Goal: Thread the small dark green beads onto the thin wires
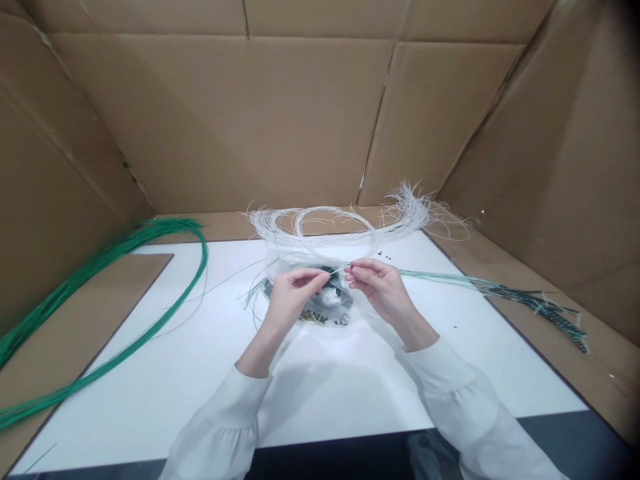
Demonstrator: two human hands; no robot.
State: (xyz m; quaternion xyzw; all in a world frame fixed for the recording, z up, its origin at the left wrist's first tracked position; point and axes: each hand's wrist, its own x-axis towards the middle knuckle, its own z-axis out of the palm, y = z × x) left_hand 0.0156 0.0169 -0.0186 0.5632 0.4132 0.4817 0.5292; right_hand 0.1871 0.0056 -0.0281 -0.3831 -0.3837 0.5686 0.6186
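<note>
My left hand [300, 290] pinches a thin white wire [340, 269] above the middle of the white board. Close by on the right, my right hand [375, 283] is closed in a pinch round the wire's other end, with a small dark piece at the fingertips. Just beneath both hands lies a clear plastic bag [325, 313] with dark contents and printed letters. Thin green wire ends [256, 293] stick out at the bag's left. A few tiny black pieces [384, 255] lie beyond my right hand.
A large bundle of green wires [185, 300] curves along the left. White wires [335, 230] lie coiled at the back. On the right, a bundle of green wires with dark ends [540, 307] crosses the edge of the white board [200, 400]. Cardboard walls [225, 120] surround the work surface.
</note>
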